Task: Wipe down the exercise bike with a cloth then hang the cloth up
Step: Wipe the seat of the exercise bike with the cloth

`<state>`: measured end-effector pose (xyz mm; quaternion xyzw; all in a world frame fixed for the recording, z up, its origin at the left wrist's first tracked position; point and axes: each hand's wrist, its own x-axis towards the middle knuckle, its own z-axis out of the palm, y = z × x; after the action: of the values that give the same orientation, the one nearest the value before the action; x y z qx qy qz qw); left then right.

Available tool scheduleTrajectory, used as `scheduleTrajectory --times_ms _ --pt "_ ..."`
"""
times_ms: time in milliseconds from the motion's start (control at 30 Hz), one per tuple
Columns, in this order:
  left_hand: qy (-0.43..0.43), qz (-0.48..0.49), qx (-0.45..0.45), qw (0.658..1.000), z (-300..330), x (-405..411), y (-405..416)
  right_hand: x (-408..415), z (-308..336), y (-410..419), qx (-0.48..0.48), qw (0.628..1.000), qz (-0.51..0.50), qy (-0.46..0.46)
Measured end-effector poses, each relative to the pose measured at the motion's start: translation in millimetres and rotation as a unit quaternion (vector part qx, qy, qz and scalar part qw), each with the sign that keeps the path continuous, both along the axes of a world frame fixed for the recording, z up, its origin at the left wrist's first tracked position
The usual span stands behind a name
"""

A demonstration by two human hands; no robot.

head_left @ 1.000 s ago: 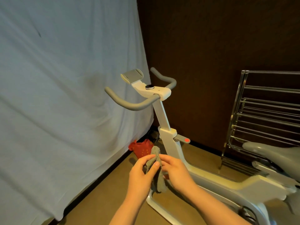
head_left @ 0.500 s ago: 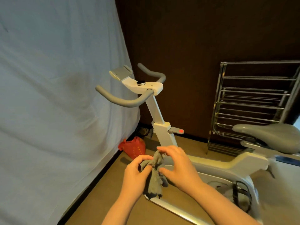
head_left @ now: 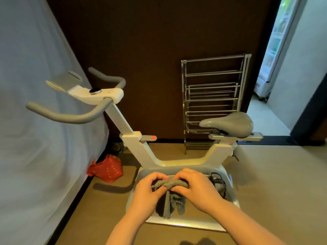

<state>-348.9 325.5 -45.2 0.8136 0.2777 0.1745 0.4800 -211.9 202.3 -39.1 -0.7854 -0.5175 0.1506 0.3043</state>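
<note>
though bunched in front of the bike (head_left: 146,152), cloth (head_left: 170,197): soft, light, limp; both hands' fingers (head_left: 160,190) pinch its top fold.

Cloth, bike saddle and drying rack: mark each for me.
cloth (head_left: 169,204), head view, hanging folds below both hands
saddle (head_left: 230,123), head view, top of grey seat
drying rack (head_left: 212,73), head view, upper rail

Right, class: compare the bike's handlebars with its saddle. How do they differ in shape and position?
The handlebars are long, thin curved bars; the saddle is one broad, rounded pad. The handlebars sit at the left end of the bike on a tall slanted post, the saddle at the right end on a short support. The handlebars reach higher than the saddle. Both are grey on a white frame.
</note>
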Motion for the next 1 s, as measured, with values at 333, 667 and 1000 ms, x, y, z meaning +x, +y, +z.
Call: scheduleTrajectory --times_ms 333,667,1000 --pt "0.003 -0.011 -0.014 1.000 -4 151 -87 166 -11 -102 -0.086 0.994 -0.062 -0.002" --pt "0.054 -0.038 -0.052 0.996 -22 257 -158 287 -18 -163 -0.109 0.990 -0.092 0.008" --pt "0.094 -0.040 -0.010 0.995 -54 356 -134 373 -41 -164 -0.159 0.979 -0.120 0.032"
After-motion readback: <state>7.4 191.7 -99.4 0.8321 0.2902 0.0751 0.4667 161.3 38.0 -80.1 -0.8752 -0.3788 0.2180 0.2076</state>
